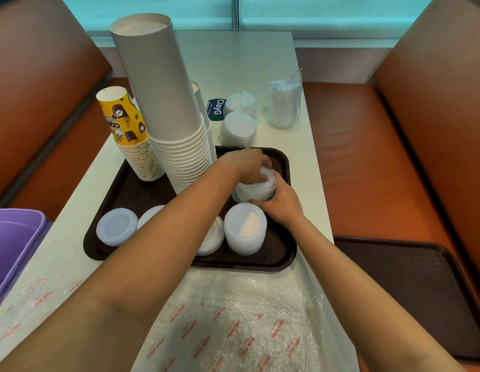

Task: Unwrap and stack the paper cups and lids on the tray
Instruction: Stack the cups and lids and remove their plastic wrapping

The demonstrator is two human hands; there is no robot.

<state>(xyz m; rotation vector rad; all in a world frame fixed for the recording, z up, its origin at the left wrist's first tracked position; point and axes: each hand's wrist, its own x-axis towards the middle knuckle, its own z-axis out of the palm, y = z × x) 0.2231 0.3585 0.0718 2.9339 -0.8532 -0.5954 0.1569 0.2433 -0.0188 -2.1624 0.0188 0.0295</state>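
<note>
Both hands' grip (left hand (249, 165), right hand (280, 202)) around one wrapped lid stack (256, 187), four unwrapped stacks nearby

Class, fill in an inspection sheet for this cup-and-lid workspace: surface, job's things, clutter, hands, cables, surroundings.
Surface: white table bearing a dark brown tray.
Job's things: tall white cup stack and yellow printed cup stack upside down on the tray; loose lid stacks at its near edge; wrapped lid packs beyond the tray.
Clutter: printed plastic wrap spread at the near edge.
Hands: left hand and right hand both grip a wrapped lid bundle over the tray.
Cables: nothing seen.
Surroundings: orange booth seats, a second tray on the right seat, a purple bin at left.
</note>
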